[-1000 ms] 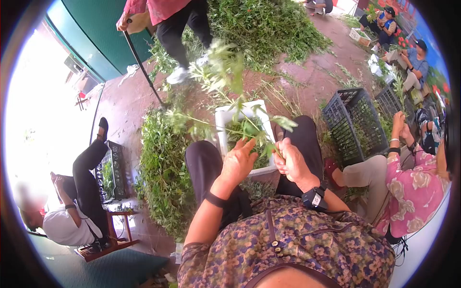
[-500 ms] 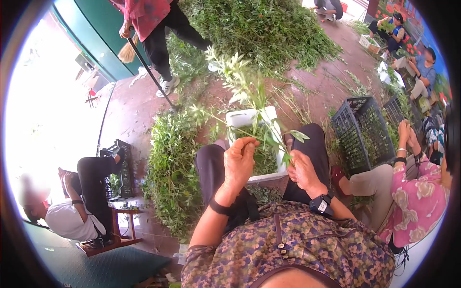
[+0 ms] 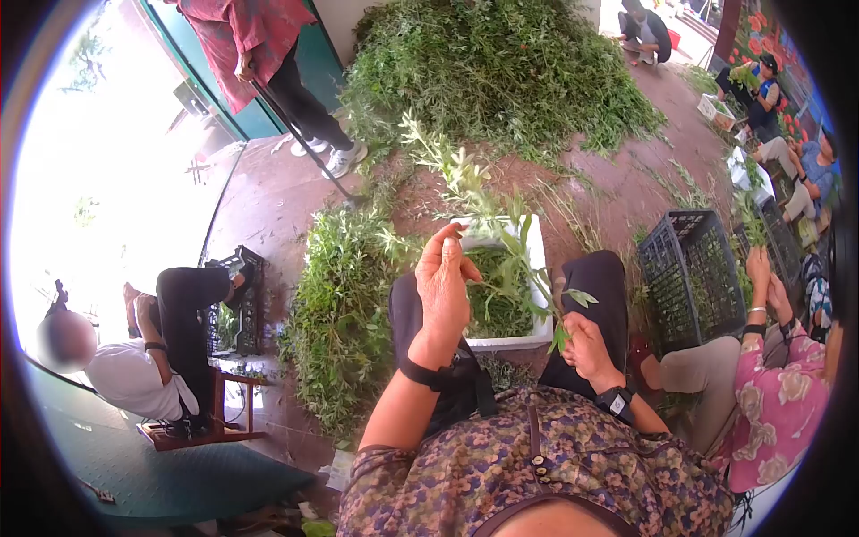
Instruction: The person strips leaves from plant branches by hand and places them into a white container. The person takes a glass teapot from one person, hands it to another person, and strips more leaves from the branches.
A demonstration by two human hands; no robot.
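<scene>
My right hand point(image 3: 591, 347) is closed around the lower end of a leafy green stem point(image 3: 517, 240). The stem slants up and left, its pale leafy top rising above my left hand. My left hand point(image 3: 445, 282) is raised beside the stem with thumb and fingers apart, and nothing shows in its grasp. Between my knees sits a white box point(image 3: 540, 240) with loose green leaves point(image 3: 494, 315) in it, partly hidden by the stem and my left hand.
A pile of cut plants point(image 3: 333, 327) lies left of my knee, and a large heap point(image 3: 492, 72) rises ahead. A black crate point(image 3: 687, 268) stands at right, beside a seated person in pink point(image 3: 774, 403). Another person point(image 3: 134, 385) sits left; one stands holding a long handle point(image 3: 291, 125).
My left thumb and fingers have parted from their pinch and the hand has lifted. The stem stays in my right hand. The standing person has shifted, and the whole view has moved.
</scene>
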